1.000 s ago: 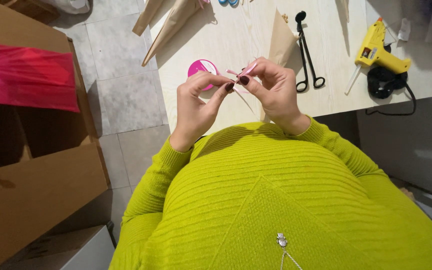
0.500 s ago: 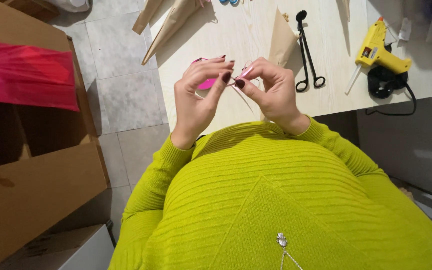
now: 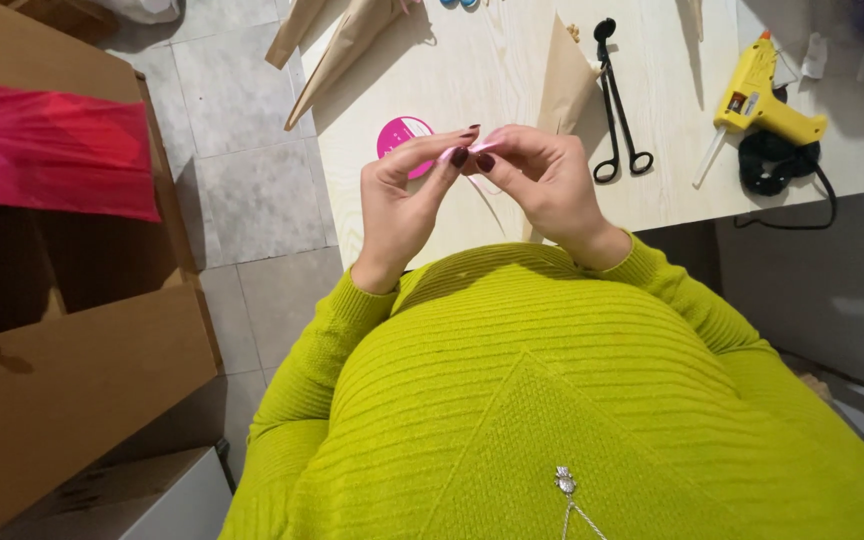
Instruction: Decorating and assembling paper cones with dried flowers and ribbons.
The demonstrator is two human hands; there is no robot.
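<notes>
A small pale pink strip (image 3: 479,148) is pinched between the fingertips of both hands, held just above the near edge of the light wooden table (image 3: 492,70); most of it is hidden by the fingers, so its shape and material are hard to make out. The left hand (image 3: 402,195) grasps it with thumb and forefinger from the left, the right hand (image 3: 542,175) from the right, and the two sets of fingertips touch. A thin line hangs down from the pinch, too fine to identify.

Just behind the left hand lies a round pink disc (image 3: 402,138), partly covered by the fingers. Beyond the right hand stands a brown paper cone (image 3: 564,85), and just right of it lie black long-handled scissors (image 3: 615,110). Further right is a yellow glue gun (image 3: 764,100) with a coiled black cord (image 3: 777,165). At the far edge more paper cones (image 3: 347,50) are cut off by the frame. On the left, over the tiled floor, an open cardboard box (image 3: 72,370) holds a red plastic bag (image 3: 47,150).
</notes>
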